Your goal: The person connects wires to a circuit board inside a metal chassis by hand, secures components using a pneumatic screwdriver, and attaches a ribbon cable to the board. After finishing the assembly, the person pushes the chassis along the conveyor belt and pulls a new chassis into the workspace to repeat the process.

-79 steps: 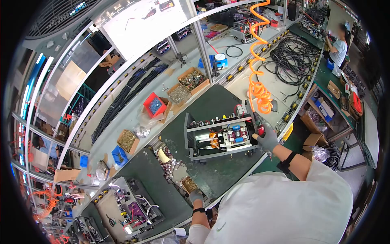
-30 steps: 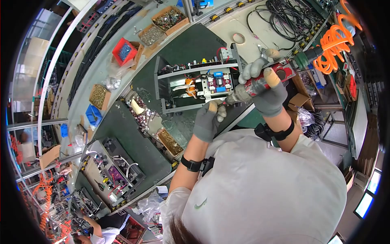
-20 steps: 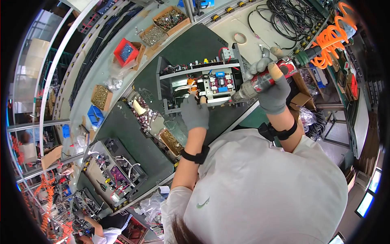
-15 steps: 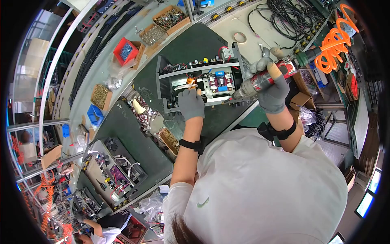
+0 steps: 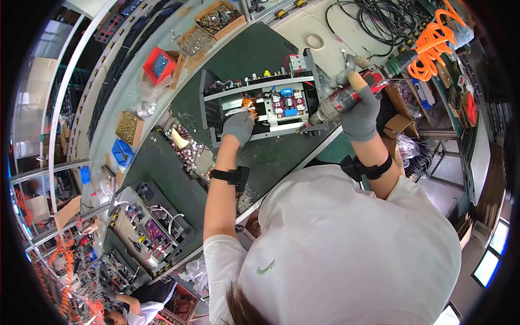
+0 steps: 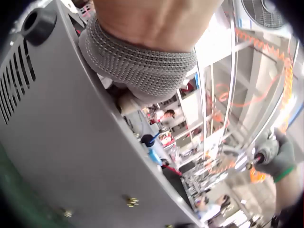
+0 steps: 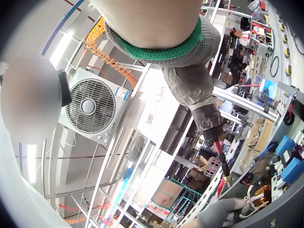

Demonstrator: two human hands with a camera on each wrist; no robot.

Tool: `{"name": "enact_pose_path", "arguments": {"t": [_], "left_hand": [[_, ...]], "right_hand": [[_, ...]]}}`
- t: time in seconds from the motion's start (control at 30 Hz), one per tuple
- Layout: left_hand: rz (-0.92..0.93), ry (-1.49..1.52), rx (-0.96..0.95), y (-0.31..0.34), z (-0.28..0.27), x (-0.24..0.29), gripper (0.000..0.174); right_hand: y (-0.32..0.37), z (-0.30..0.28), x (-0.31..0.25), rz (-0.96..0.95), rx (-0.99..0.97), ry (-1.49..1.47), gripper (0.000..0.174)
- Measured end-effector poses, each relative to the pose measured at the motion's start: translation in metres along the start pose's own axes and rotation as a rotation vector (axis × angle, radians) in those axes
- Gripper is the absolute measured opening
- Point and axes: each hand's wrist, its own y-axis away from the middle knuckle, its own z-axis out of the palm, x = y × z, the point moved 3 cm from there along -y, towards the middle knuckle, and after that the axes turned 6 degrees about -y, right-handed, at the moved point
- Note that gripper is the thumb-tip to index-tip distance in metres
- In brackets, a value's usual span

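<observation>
My gloved right hand (image 5: pixel 362 116) grips a red-and-grey air screwdriver (image 5: pixel 335 104) at the right end of an open grey metal chassis (image 5: pixel 271 140). In the right wrist view, its bit (image 7: pixel 221 154) carries a brass-coloured screw (image 7: pixel 228 181) at the tip. My gloved left hand (image 5: pixel 238 128) reaches over the chassis's near wall at the left end. Its fingertips pinch white wires (image 7: pixel 250 199) beside a copper coil (image 7: pixel 262 194). The left wrist view shows the glove cuff (image 6: pixel 142 64) over the wall, the fingers hidden behind it. A circuit board with blue parts (image 5: pixel 290 102) sits inside.
Behind the chassis stand a red bin (image 5: pixel 160 66) and cardboard boxes of small hardware (image 5: pixel 219 19). A second open chassis (image 5: pixel 154 227) lies at lower left. An orange coiled hose (image 5: pixel 430 51) hangs at right, near a tape roll (image 5: pixel 314 41) and black cables (image 5: pixel 374 24).
My left hand has left the screwdriver tip and moved left into the chassis to the white wires. The right hand, earlier at the chassis's right end, now has the screwdriver lowered beside it.
</observation>
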Motion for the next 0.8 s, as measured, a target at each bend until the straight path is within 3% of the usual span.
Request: {"name": "enact_pose_path", "arguments": {"t": [0.03,0.07,0.1,0.13,0.23,0.3,0.33,0.4,0.47,0.67,0.73,0.8], "left_hand": [[0.133,-0.198,-0.043,-0.001,-0.006,0.008,0.025],[0.134,-0.197,-0.046,0.0,-0.01,0.014,0.025],[0.254,-0.403,-0.076,0.003,-0.014,0.027,0.019],[0.373,-0.607,-0.106,0.006,-0.013,0.036,0.016],[0.45,-0.678,-0.035,0.004,-0.01,0.041,0.018],[0.441,-0.664,-0.041,-0.003,-0.007,0.043,0.018],[0.44,-0.653,-0.045,-0.005,-0.005,0.046,0.018],[0.394,-0.664,-0.073,-0.009,-0.001,0.054,0.016],[0.202,-0.61,-0.095,-0.013,-0.003,0.058,0.016],[0.203,-0.642,-0.26,-0.016,-0.003,0.061,0.019],[0.036,-0.455,-0.289,-0.024,0.003,0.054,0.02],[0.02,-0.417,-0.293,-0.028,0.01,0.048,0.022]], "right_hand": [[-0.002,-0.001,0.002,-0.009,-0.018,0.041,0.037],[-0.004,-0.002,0.004,-0.008,-0.016,0.043,0.037],[-0.005,-0.003,0.006,0.002,-0.024,0.096,0.021],[-0.005,-0.003,0.009,0.014,-0.033,0.15,0.017],[-0.007,-0.002,0.02,-0.006,-0.042,0.164,0.015],[-0.012,-0.003,0.031,-0.004,-0.041,0.147,0.021],[-0.013,-0.002,0.035,-0.009,-0.037,0.13,0.037],[-0.014,0.001,0.044,-0.04,-0.06,0.157,0.036],[-0.018,-0.002,0.055,-0.019,-0.096,0.184,0.034],[-0.023,0.003,0.074,-0.011,-0.127,0.26,0.037],[-0.024,0.005,0.081,-0.052,-0.155,0.263,0.037],[-0.022,0.009,0.085,-0.043,-0.182,0.261,0.038]]}}
